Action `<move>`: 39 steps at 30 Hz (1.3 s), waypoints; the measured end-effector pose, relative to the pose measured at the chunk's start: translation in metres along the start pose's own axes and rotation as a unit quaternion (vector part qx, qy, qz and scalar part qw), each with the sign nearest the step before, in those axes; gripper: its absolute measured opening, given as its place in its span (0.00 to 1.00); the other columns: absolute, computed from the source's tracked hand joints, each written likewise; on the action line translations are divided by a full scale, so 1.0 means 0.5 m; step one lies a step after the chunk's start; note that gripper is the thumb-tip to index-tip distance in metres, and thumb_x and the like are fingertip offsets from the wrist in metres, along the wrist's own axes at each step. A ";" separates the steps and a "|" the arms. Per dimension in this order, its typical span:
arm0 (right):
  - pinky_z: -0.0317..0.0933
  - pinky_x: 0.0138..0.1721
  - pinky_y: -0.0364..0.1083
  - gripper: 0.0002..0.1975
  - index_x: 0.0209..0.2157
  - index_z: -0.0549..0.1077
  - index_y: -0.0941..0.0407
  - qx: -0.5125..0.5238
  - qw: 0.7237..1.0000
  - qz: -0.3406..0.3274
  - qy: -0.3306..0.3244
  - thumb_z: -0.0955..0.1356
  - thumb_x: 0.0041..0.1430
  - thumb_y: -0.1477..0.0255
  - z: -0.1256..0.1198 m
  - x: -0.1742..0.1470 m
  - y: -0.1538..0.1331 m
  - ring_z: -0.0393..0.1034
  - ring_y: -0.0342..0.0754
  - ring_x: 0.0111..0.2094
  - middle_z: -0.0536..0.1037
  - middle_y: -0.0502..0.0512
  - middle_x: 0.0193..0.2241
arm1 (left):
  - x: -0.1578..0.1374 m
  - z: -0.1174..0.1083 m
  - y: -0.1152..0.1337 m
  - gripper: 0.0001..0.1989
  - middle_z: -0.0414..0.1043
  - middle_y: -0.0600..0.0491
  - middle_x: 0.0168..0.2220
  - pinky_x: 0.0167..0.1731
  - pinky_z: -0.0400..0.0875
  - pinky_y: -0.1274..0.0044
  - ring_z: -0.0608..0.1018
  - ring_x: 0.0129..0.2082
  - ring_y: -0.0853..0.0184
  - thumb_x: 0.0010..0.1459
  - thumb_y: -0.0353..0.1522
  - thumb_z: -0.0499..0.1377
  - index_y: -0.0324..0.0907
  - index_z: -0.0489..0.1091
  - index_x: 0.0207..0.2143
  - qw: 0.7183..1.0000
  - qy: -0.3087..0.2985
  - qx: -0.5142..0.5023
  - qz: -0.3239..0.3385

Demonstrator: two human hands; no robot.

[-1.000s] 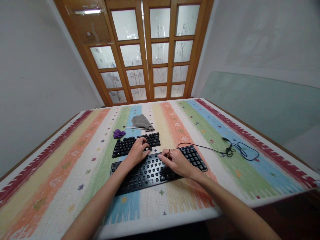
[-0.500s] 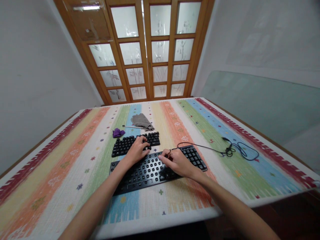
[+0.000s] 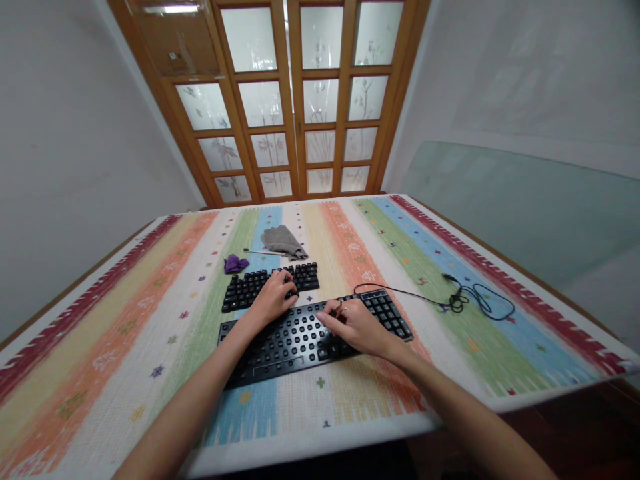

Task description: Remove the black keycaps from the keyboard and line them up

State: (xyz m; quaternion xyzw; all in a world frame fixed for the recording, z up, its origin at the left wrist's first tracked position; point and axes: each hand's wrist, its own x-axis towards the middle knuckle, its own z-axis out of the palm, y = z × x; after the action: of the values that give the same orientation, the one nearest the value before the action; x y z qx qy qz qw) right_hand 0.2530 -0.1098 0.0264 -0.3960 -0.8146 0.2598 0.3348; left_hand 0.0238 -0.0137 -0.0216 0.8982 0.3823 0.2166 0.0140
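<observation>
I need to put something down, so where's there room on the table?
Bare tablecloth lies left of the keyboard and purple cloth, and right of the keyboard, nearer than the tangled cable. It's crowded in the middle, with the left hand by the rows of keycaps and the right hand over the keyboard.

Home Interior Suggested

A room in a home was suggested by the wooden doors (image 3: pixel 300 133) at top centre, in which plant-patterned glass panes (image 3: pixel 323 37) were set. Pale walls (image 3: pixel 75 133) were seen at either side, and the lower half was mostly covered by a striped tablecloth (image 3: pixel 190 293).
</observation>
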 end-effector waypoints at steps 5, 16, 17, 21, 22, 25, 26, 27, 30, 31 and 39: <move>0.54 0.28 0.42 0.20 0.25 0.72 0.58 0.006 1.000 0.008 -0.004 0.62 0.67 0.61 -0.004 -0.001 -0.003 0.62 0.41 0.20 0.70 0.48 0.18 | 0.000 -0.001 0.000 0.01 0.65 0.48 0.41 0.47 0.68 0.64 0.68 0.43 0.59 0.55 0.28 0.62 0.40 0.73 0.31 1.000 0.003 0.005 0.000; 0.55 0.28 0.42 0.18 0.25 0.72 0.57 0.016 1.000 0.022 -0.005 0.63 0.66 0.63 -0.012 -0.015 -0.001 0.65 0.42 0.22 0.71 0.48 0.18 | 0.002 0.005 0.000 0.06 0.65 0.47 0.42 0.46 0.69 0.66 0.68 0.43 0.60 0.57 0.28 0.60 0.40 0.75 0.37 1.000 0.005 -0.007 0.024; 0.55 0.29 0.41 0.18 0.26 0.72 0.57 0.017 1.000 0.023 -0.007 0.63 0.66 0.63 -0.012 -0.016 0.000 0.65 0.42 0.22 0.71 0.48 0.18 | 0.003 0.006 0.000 0.06 0.65 0.47 0.42 0.46 0.69 0.66 0.68 0.43 0.60 0.57 0.28 0.59 0.40 0.76 0.36 1.000 0.004 -0.006 0.026; 0.56 0.30 0.42 0.16 0.26 0.72 0.58 0.021 0.999 0.024 -0.010 0.63 0.66 0.65 -0.015 -0.017 -0.002 0.64 0.42 0.22 0.71 0.48 0.19 | 0.006 0.008 -0.001 0.05 0.64 0.48 0.41 0.45 0.69 0.67 0.68 0.42 0.61 0.57 0.28 0.59 0.41 0.76 0.34 1.000 0.003 0.002 0.030; 0.56 0.30 0.42 0.16 0.26 0.72 0.58 0.022 0.999 0.025 -0.010 0.63 0.66 0.65 -0.016 -0.017 -0.003 0.64 0.42 0.22 0.71 0.48 0.19 | 0.006 0.009 -0.002 0.05 0.65 0.48 0.41 0.45 0.69 0.67 0.68 0.42 0.61 0.57 0.28 0.59 0.41 0.76 0.35 1.000 0.003 0.003 0.030; 0.56 0.30 0.42 0.17 0.25 0.71 0.58 0.028 0.999 0.033 -0.017 0.64 0.66 0.65 -0.016 -0.018 -0.005 0.64 0.42 0.22 0.71 0.48 0.19 | 0.005 0.010 -0.003 0.05 0.65 0.47 0.41 0.45 0.69 0.66 0.68 0.42 0.60 0.56 0.28 0.60 0.40 0.76 0.35 1.000 0.003 0.002 0.029; 0.55 0.30 0.42 0.17 0.25 0.71 0.58 0.033 0.998 0.038 -0.022 0.64 0.66 0.64 -0.016 -0.019 -0.004 0.64 0.42 0.22 0.71 0.48 0.19 | 0.004 0.011 -0.004 0.05 0.65 0.47 0.41 0.45 0.69 0.66 0.68 0.42 0.60 0.56 0.28 0.60 0.40 0.76 0.36 1.000 0.003 0.002 0.028; 0.55 0.29 0.42 0.17 0.25 0.71 0.58 0.039 0.998 0.045 -0.028 0.64 0.66 0.64 -0.015 -0.020 -0.003 0.64 0.42 0.22 0.71 0.48 0.19 | 0.003 0.011 -0.004 0.05 0.65 0.47 0.41 0.46 0.69 0.66 0.68 0.42 0.59 0.56 0.28 0.60 0.40 0.75 0.36 1.000 0.003 0.002 0.027; 0.54 0.27 0.41 0.18 0.24 0.71 0.58 0.066 0.994 0.074 -0.044 0.64 0.65 0.63 -0.013 -0.029 0.004 0.63 0.41 0.21 0.70 0.48 0.19 | 0.001 0.010 -0.005 0.06 0.66 0.47 0.42 0.46 0.69 0.65 0.68 0.43 0.59 0.56 0.28 0.60 0.40 0.75 0.37 1.000 0.001 0.001 0.023; 0.54 0.27 0.41 0.18 0.24 0.71 0.58 0.077 0.992 0.085 -0.048 0.64 0.65 0.62 -0.012 -0.033 0.007 0.62 0.41 0.21 0.70 0.48 0.19 | 0.001 0.009 -0.005 0.07 0.66 0.47 0.42 0.46 0.69 0.65 0.68 0.43 0.59 0.56 0.28 0.61 0.40 0.75 0.38 1.000 0.001 0.000 0.021; 0.56 0.24 0.40 0.17 0.27 0.70 0.57 0.153 0.974 0.150 -0.071 0.65 0.64 0.59 -0.006 -0.065 0.028 0.63 0.41 0.21 0.71 0.48 0.20 | -0.029 -0.038 0.045 0.07 0.67 0.48 0.43 0.49 0.68 0.63 0.69 0.44 0.61 0.60 0.30 0.58 0.41 0.74 0.40 0.998 0.032 -0.054 0.006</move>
State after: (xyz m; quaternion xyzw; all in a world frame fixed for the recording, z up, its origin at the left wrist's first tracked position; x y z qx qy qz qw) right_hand 0.2770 -0.1283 0.0075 -0.4386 -0.7178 0.4564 0.2901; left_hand 0.0225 -0.0424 -0.0055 0.8909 0.3649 0.2660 0.0492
